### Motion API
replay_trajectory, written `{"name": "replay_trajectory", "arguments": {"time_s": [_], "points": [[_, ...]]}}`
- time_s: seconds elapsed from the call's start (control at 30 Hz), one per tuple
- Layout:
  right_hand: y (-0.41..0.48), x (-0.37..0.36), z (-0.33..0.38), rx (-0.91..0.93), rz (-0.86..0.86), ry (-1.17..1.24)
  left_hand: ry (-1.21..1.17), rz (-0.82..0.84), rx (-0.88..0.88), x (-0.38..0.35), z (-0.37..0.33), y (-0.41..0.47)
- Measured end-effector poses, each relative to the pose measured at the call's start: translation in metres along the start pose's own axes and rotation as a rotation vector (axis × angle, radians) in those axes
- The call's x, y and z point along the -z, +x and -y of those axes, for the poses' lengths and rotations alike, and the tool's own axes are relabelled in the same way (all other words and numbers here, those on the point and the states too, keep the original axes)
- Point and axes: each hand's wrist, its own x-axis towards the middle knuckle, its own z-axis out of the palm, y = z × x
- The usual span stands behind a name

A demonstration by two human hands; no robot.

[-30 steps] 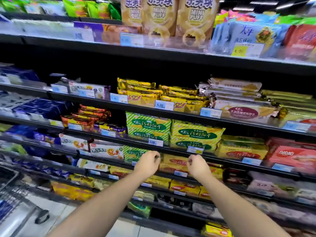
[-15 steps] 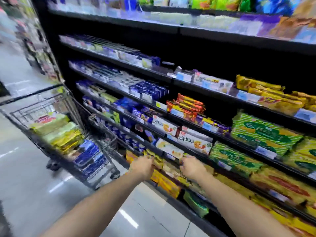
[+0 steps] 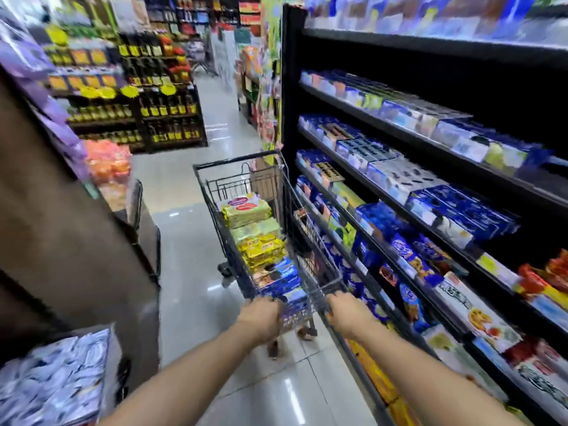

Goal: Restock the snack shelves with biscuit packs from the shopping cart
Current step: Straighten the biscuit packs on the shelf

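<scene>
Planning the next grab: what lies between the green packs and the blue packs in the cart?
In the head view, yellow biscuit packs fill that stretch of the cart.

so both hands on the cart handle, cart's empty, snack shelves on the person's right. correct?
Not quite: the shopping cart is not empty. The head view shows it loaded with biscuit packs, green, yellow and blue. The rest stands: the left hand and right hand grip the cart handle, and the snack shelves are on the person's right.

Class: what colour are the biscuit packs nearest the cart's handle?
The packs are blue; the head view shows them best.
</scene>
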Motion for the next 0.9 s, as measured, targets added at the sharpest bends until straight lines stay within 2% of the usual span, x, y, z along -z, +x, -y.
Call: {"name": "replay_trajectory", "arguments": {"time_s": [0.1,0.3,0.5,0.77,0.9], "points": [[0.07,0.024,0.017,0.058,0.027,0.013,0.002,-0.018,0.112,0.029,0.041,0.038],[0.203,0.072,0.037,0.157,0.071,0.046,-0.024,-0.054,0.228,0.078,0.104,0.11],[0.304,0.09,0.07,0.151,0.133,0.091,-0.042,-0.017,0.254,0.091,0.175,0.165],[0.424,0.102,0.138,0.011,0.18,0.2,0.003,0.029,0.128,0.124,0.302,0.288],[0.476,0.12,0.165,-0.082,0.191,0.295,0.046,0.004,0.007,0.153,0.351,0.35]]}}
